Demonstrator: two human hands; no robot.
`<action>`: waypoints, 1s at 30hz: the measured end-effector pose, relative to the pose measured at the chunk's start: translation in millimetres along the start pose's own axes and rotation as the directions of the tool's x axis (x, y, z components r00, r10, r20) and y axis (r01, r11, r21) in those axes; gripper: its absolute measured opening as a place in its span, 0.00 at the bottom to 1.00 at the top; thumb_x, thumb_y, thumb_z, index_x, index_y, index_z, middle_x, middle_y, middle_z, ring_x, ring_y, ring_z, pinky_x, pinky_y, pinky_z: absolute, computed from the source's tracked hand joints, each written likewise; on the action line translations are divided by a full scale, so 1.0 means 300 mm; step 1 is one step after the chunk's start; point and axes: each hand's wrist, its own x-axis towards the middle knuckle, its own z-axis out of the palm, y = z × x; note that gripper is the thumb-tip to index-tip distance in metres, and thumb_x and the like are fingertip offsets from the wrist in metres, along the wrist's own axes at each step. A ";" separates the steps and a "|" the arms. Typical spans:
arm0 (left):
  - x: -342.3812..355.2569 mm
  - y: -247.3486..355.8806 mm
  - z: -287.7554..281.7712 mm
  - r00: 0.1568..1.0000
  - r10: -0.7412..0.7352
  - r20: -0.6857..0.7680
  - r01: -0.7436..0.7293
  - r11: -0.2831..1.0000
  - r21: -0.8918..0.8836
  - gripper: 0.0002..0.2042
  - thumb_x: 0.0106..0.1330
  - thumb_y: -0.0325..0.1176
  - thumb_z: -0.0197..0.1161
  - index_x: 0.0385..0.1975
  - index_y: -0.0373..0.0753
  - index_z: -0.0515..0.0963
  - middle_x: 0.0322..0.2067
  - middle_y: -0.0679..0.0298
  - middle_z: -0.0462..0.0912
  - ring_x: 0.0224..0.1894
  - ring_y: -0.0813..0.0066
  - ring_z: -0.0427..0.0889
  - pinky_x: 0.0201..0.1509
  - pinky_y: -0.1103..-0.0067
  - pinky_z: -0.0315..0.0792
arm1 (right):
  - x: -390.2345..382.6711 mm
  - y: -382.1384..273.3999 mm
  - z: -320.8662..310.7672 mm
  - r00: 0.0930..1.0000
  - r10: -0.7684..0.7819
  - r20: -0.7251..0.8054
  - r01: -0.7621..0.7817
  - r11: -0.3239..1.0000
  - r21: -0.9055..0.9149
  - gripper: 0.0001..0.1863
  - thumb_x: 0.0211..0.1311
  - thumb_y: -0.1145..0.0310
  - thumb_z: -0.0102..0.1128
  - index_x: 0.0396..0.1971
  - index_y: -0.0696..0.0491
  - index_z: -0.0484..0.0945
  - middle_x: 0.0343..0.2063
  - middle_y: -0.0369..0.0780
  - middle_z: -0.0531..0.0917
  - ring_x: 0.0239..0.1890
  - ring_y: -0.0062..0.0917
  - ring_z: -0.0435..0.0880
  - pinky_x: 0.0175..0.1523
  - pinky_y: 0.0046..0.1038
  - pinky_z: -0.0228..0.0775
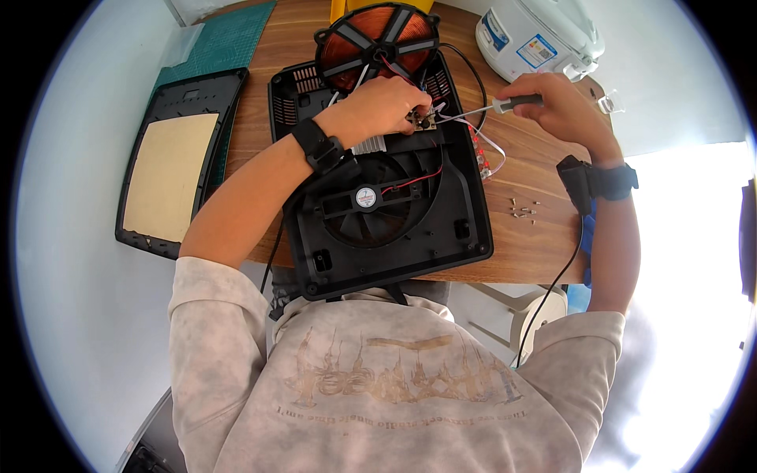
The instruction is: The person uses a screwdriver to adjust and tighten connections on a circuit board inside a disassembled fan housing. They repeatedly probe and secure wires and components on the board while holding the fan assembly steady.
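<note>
An opened induction cooker base [394, 244] in black plastic lies in front of me, with a fan [365, 201] in its lower half. Its round copper coil [377, 43] leans over the far edge. Over the circuit board [426, 123], my left hand [386, 106] is closed with its fingertips down at the board; what they pinch is hidden. In my right hand [556, 110] is a screwdriver [516, 103] with a dark grey handle. The shaft points left, and its tip is at the board beside my left fingers.
Several small screws [522, 210] lie on the wooden table [516, 177] at right. A black cover panel [173, 158] rests at left by a green cutting mat [221, 43]. At the back right stands a white rice cooker [540, 39]. A red-lit board [480, 154] with wires touches the base's right side.
</note>
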 end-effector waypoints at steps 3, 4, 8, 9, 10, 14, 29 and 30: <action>0.000 -0.002 0.002 1.000 0.002 -0.007 -0.002 1.000 -0.002 0.14 0.54 0.31 0.76 0.39 0.43 0.82 0.32 0.61 0.86 0.38 0.59 0.87 0.42 0.65 0.79 | 0.009 0.006 0.003 1.000 -0.018 -0.004 0.017 0.999 -0.034 0.15 0.59 0.81 0.66 0.45 0.55 0.88 0.40 0.44 0.88 0.43 0.39 0.86 0.48 0.35 0.76; -0.001 -0.002 0.002 1.000 -0.003 -0.008 0.003 1.000 0.000 0.14 0.54 0.31 0.76 0.39 0.43 0.82 0.32 0.61 0.86 0.38 0.59 0.87 0.42 0.65 0.79 | 0.013 0.011 0.003 0.999 -0.037 -0.007 0.037 0.999 -0.037 0.15 0.58 0.81 0.66 0.45 0.55 0.88 0.40 0.44 0.88 0.43 0.40 0.86 0.48 0.36 0.76; 0.001 -0.003 0.004 1.000 0.010 -0.016 -0.010 1.000 0.013 0.14 0.54 0.32 0.76 0.40 0.43 0.82 0.32 0.61 0.86 0.38 0.59 0.87 0.42 0.65 0.79 | 0.041 0.014 0.003 0.993 -0.121 -0.015 0.119 0.987 -0.107 0.14 0.57 0.82 0.66 0.44 0.55 0.88 0.40 0.44 0.88 0.43 0.40 0.86 0.48 0.36 0.77; 0.000 -0.004 0.004 1.000 0.019 -0.020 -0.018 1.000 0.019 0.14 0.54 0.32 0.76 0.40 0.43 0.82 0.32 0.61 0.86 0.38 0.59 0.87 0.42 0.64 0.79 | 0.051 0.012 0.002 0.987 -0.161 -0.027 0.156 0.978 -0.137 0.14 0.57 0.82 0.66 0.43 0.55 0.88 0.40 0.44 0.88 0.43 0.40 0.86 0.48 0.36 0.77; -0.001 -0.004 0.003 1.000 0.018 -0.020 -0.017 1.000 0.021 0.14 0.54 0.32 0.76 0.40 0.43 0.82 0.32 0.61 0.86 0.38 0.59 0.87 0.42 0.64 0.79 | 0.061 0.009 0.000 0.979 -0.202 -0.038 0.193 0.967 -0.167 0.14 0.57 0.82 0.66 0.43 0.55 0.88 0.39 0.45 0.88 0.42 0.40 0.86 0.48 0.36 0.77; 0.001 -0.003 0.004 1.000 0.001 -0.007 -0.001 1.000 0.014 0.14 0.54 0.32 0.76 0.40 0.43 0.82 0.32 0.61 0.86 0.38 0.59 0.87 0.42 0.64 0.79 | 0.095 -0.018 -0.010 0.971 -0.240 0.024 0.239 0.946 -0.217 0.14 0.56 0.84 0.64 0.41 0.56 0.87 0.38 0.42 0.88 0.44 0.41 0.84 0.50 0.37 0.74; 0.003 -0.016 0.012 0.997 0.066 -0.047 -0.067 0.998 -0.017 0.14 0.52 0.30 0.75 0.39 0.41 0.82 0.30 0.60 0.86 0.36 0.58 0.86 0.40 0.66 0.79 | -0.063 -0.343 0.148 1.000 -0.012 0.026 0.022 0.899 -0.438 0.12 0.67 0.65 0.59 0.31 0.58 0.84 0.22 0.49 0.83 0.30 0.47 0.83 0.38 0.44 0.75; 0.004 -0.015 0.014 0.997 0.055 -0.049 -0.056 0.998 -0.015 0.13 0.51 0.30 0.76 0.37 0.42 0.83 0.31 0.60 0.86 0.37 0.58 0.87 0.42 0.65 0.80 | -0.056 -0.380 0.143 1.000 -0.008 0.011 0.012 0.907 -0.420 0.13 0.67 0.68 0.58 0.26 0.58 0.84 0.21 0.51 0.82 0.29 0.49 0.83 0.37 0.46 0.75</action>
